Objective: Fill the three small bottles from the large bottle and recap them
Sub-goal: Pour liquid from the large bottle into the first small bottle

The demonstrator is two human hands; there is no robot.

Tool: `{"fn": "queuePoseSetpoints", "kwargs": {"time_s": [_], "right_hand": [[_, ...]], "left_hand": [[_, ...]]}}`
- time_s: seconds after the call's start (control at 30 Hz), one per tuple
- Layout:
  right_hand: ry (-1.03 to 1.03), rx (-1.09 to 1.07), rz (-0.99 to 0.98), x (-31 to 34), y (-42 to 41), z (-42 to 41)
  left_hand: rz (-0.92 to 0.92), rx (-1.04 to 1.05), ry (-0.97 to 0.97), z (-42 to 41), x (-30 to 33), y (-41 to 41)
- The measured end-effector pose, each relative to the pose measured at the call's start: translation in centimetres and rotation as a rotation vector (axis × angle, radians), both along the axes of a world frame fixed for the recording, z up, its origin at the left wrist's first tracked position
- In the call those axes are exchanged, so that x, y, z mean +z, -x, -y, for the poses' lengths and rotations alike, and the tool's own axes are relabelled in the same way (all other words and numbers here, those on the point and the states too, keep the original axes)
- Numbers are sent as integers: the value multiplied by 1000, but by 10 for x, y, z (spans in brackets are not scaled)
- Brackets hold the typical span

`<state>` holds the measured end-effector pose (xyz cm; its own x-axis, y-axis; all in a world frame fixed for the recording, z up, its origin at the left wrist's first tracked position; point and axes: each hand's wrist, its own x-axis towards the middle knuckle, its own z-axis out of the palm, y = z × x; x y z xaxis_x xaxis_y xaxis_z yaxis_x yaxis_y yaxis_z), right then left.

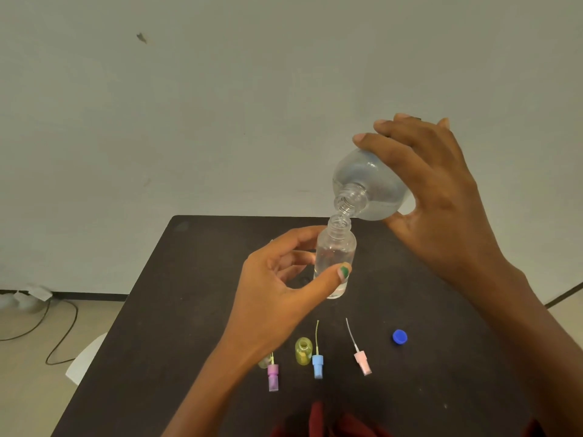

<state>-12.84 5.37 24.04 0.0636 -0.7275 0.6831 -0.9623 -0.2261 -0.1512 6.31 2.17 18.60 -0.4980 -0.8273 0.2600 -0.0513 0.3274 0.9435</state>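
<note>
My right hand (441, 197) grips the large clear bottle (369, 187), tipped mouth-down over a small clear bottle (335, 257). My left hand (277, 285) holds that small bottle upright above the dark table (176, 310); liquid partly fills it. The two mouths almost touch. A small yellow bottle (303, 351) stands open near the front. Another small bottle (263, 363) shows only partly behind my left wrist. Three spray caps with dip tubes lie on the table: purple (273, 376), blue (317, 365) and pink (362, 364). A blue screw cap (399, 337) lies to the right.
A white wall rises behind the table. On the floor at the left run a black cable (60, 335) and a white object (85, 357) beside the table edge. Red cloth (331, 424) shows at the bottom edge.
</note>
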Motion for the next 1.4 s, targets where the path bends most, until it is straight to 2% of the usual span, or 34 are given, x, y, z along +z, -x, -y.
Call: {"fn": "queuePoseSetpoints", "kwargs": {"time_s": [0.47,0.7,0.9,1.2,1.4], "right_hand": [[4,3,-15,-1,-1,0],[7,-12,49,-4,-3,-3],[-14,17,201,-11,-3,-7],[-51,56,639,-37,8,-16],[-85,-68,678,-59,30,-30]], "left_hand": [[-19,-17,4,-1,0,0],[-25,-32,8,-1,-1,2],[-31,-46,12,1,-5,6],[-33,-43,-18,2,-25,19],[27,-27,-24,3,-54,40]]}}
